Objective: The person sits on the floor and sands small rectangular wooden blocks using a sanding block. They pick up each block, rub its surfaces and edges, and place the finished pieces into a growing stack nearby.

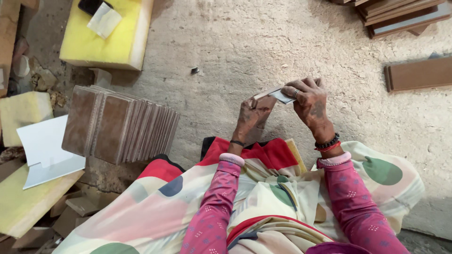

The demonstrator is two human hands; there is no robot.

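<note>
Down over the lap, both hands held one thin, flat tile (269,94) above the concrete floor (263,42). The tile was seen nearly edge-on, so it read as a narrow strip: brownish along its upper side, pale grey at the end nearest the right hand. The left hand (252,117) was closed on the tile's left end, fingers curled under it and thumb on top. The right hand (308,104) pinched the other end from above, a ring on one finger and dark beaded bands at the wrist. Both hands looked dusty and stained. Pink patterned sleeves (214,207) ran down to a cloth (165,207) with large coloured spots spread over the knees.

Well apart on the left, a row of brown tiles (120,124) leaned together on edge. A yellow foam block (101,44) lay beyond them, with a white sheet (44,150) nearer the left edge. Brown boards (400,16) were stacked at the top right, and a single board (419,74) lay flat below them.
</note>
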